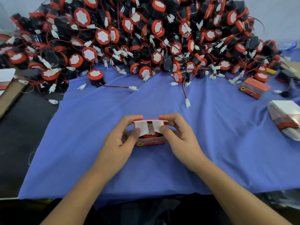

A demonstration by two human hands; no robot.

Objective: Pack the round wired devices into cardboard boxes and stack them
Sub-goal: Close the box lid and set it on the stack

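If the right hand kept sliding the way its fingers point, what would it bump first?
The small cardboard box: the right hand pinches its white flap. Past the box, probably the left hand, though depth is hard to judge.

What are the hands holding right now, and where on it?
Both grip one red cardboard box on the blue cloth: the left hand pinches its left white flap, the right hand its right flap.

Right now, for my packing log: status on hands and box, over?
Grip: left hand, right hand pinching flaps. Task: box on cloth, device inside, top not yet shut. Obstacles: pile behind, apart from box.
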